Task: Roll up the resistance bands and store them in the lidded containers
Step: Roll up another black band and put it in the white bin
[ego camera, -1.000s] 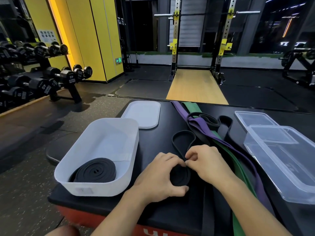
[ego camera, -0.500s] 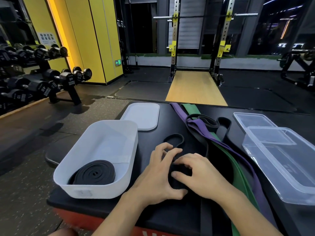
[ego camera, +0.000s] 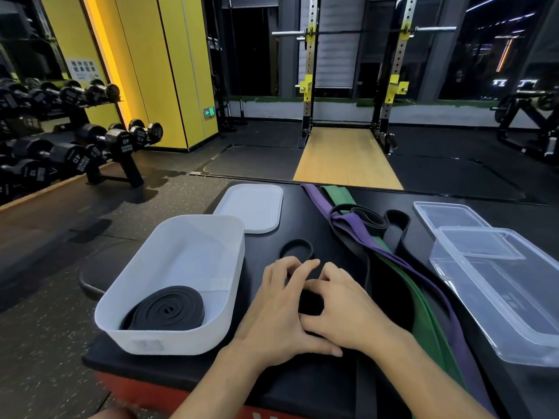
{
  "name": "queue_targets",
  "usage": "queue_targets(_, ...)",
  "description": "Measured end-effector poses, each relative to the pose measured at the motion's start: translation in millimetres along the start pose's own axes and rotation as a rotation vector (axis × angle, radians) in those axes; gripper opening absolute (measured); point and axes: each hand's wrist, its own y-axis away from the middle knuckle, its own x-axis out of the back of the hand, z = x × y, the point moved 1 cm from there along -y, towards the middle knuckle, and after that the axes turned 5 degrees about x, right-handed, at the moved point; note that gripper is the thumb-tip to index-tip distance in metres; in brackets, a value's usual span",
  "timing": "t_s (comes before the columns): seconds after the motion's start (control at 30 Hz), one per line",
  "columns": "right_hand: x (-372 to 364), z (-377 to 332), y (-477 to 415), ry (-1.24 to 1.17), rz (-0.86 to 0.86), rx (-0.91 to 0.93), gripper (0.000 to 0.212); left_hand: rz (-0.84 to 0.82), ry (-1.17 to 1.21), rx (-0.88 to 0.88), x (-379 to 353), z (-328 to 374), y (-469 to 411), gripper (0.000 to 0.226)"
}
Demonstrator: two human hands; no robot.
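A thin black band (ego camera: 310, 303) lies partly rolled on the black bench top (ego camera: 266, 385). My left hand (ego camera: 279, 313) and my right hand (ego camera: 344, 309) both curl round its coil from either side. Its loose end forms a small loop (ego camera: 296, 248) just beyond my fingers. A white container (ego camera: 193, 255) to the left holds one rolled black band (ego camera: 166, 309). Its white lid (ego camera: 251, 207) lies behind it. A purple band (ego camera: 423, 273), a green band (ego camera: 423, 325) and a wide black band (ego camera: 396, 228) stretch unrolled to the right.
A clear plastic container (ego camera: 502, 294) stands at the right edge of the bench, its clear lid (ego camera: 447, 214) behind it. A dumbbell rack (ego camera: 75, 140) is on the floor to the left. A squat rack (ego camera: 351, 86) stands straight ahead.
The coil between my hands has grown, and the band's loose loop has shrunk and drawn closer to my fingers. Both hands have closed tighter round the roll.
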Motion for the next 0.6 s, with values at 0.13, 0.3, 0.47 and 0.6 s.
queue_targets(0.13, 2.2, 6.6, 1.9, 0.033, 0.067, -0.079, 0.062, 0.085, -0.154, 0.065, -1.5, -2.5, -2.1, 0.091)
queue_targets(0.3, 1.9, 23.6, 8.1, 0.081, 0.154, -0.095, 0.068, 0.015, -0.04, 0.099, -3.0, -6.1, -1.0, 0.07)
queue_targets(0.47, 2.9, 30.2, 16.1, 0.108, 0.135, -0.049, 0.062, 0.005, 0.014, 0.06, -0.9, -6.7, -0.3, 0.075)
queue_targets(0.6, 7.6, 30.8, 17.8, 0.096, 0.121, -0.001, 0.065, 0.001, 0.009, 0.043, 0.7, -4.2, 0.5, 0.073)
